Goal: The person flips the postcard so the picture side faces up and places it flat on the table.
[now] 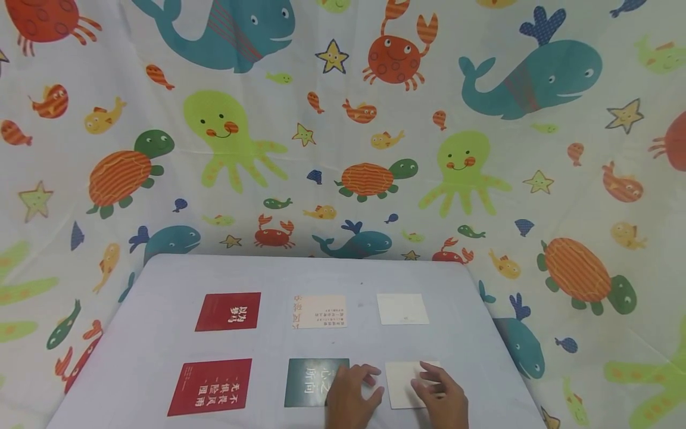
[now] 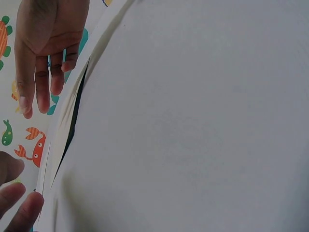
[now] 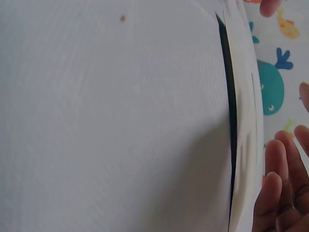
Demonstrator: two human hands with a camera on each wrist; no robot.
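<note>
My left hand (image 1: 354, 392) hovers over the right part of a teal card (image 1: 305, 384) with white characters, fingers loosely bent and nothing between them. To its right, my right hand (image 1: 443, 394) is above the right side of a plain whitish card (image 1: 402, 387), its fingers relaxed and spread a little. Both hands face each other across a small gap. A dark card edge (image 2: 75, 121) stands out low against the table in the left wrist view, with fingers (image 2: 29, 212) at the lower left. In the right wrist view, fingers (image 3: 276, 159) show at the lower right.
The white table (image 1: 134, 333) also bears a large red card (image 1: 211, 387) at front left. Behind lie a smaller red card (image 1: 229, 311), a cream card with print (image 1: 321, 311) and a white card (image 1: 403, 308). A sea-animal curtain (image 1: 343, 143) hangs behind.
</note>
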